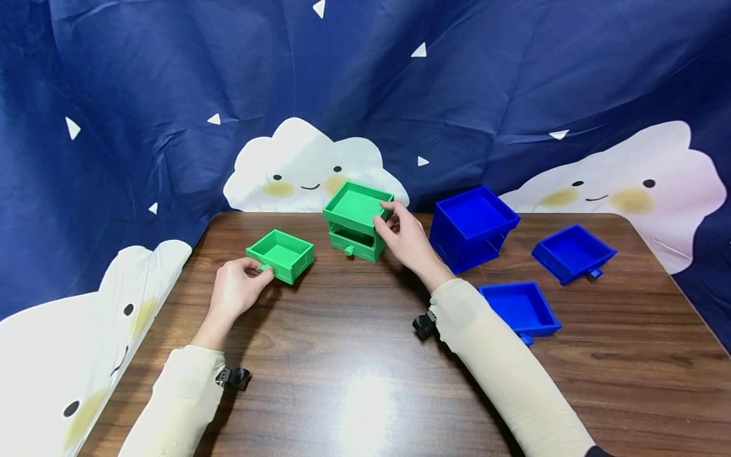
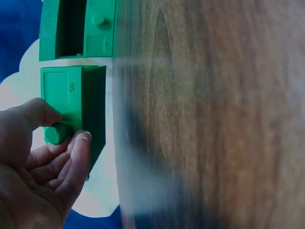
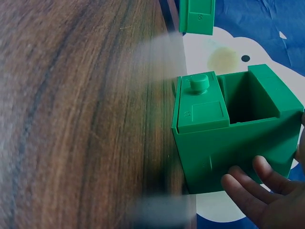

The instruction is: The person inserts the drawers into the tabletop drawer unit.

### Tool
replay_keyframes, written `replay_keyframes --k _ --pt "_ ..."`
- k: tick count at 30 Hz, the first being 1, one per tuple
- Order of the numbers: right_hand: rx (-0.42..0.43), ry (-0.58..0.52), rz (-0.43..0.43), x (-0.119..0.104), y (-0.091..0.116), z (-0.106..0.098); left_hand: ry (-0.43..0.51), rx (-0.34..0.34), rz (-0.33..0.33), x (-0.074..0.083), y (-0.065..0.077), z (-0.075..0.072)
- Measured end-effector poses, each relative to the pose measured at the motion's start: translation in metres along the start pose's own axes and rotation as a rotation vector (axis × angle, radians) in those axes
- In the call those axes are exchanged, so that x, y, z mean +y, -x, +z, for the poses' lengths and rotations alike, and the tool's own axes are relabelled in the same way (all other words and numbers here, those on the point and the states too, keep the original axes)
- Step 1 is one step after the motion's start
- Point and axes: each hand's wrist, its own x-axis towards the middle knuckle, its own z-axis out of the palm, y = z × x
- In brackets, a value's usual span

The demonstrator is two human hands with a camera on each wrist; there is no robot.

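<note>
My left hand (image 1: 237, 289) pinches the round knob (image 2: 56, 133) of a small green drawer (image 1: 281, 252), thumb on one side and fingers on the other. The drawer is hollow, its open side up, and it is left of a green cabinet (image 1: 356, 206). That cabinet has a shallow tray-like top, an empty upper slot and a lower drawer (image 2: 99, 28) seated inside. With my right hand (image 1: 408, 241) I grip the cabinet's top right edge. Several fingertips (image 3: 233, 179) lie along its side wall in the right wrist view.
A blue cabinet (image 1: 474, 219) with an open front stands right of my right hand. Two blue drawers lie apart from it: one (image 1: 573, 252) at the far right, the other (image 1: 520, 308) beside my right sleeve. A cloud-patterned blue curtain (image 1: 365, 76) hangs behind the wooden table (image 1: 320, 355).
</note>
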Motion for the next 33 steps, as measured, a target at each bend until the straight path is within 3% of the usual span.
replay_keyframes --k 33 --pt "-0.005 -0.008 0.010 0.004 -0.002 0.001 0.065 0.027 0.042 0.029 0.009 0.013"
